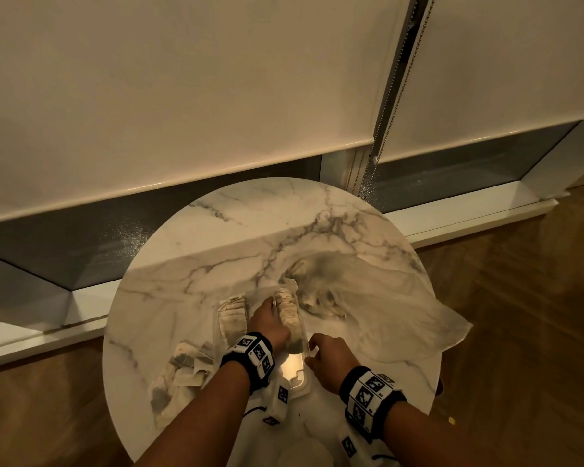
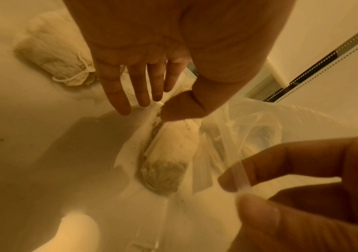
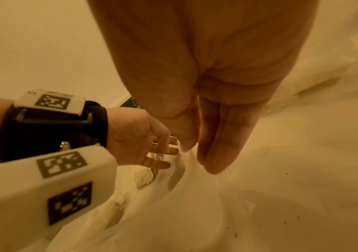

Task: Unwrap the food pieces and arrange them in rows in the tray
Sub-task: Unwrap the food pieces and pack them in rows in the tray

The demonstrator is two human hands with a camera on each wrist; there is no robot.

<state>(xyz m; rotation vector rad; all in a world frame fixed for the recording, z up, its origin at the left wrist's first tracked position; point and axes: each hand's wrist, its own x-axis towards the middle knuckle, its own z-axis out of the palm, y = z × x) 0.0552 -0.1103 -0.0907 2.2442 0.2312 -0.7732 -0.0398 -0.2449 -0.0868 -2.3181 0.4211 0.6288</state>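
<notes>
Marble table (image 1: 250, 224), left hand (image 1: 267, 323) spread inside tray (image 1: 302, 387), right hand (image 1: 331, 360) apparently pinching its rim

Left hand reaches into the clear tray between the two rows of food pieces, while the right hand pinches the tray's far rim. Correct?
Not quite: the right hand pinches the near rim of the clear tray, as the head view shows. The left hand does reach in between the food pieces.

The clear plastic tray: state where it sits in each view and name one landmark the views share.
Head view: the clear plastic tray lies low at centre on the round marble table, between both wrists.
Left wrist view: its thin rim is at lower right, pinched by the right hand.
Right wrist view: its rim curves down the centre.
Shared landmark: the left hand, fingers straight, reaching into the tray.
</notes>
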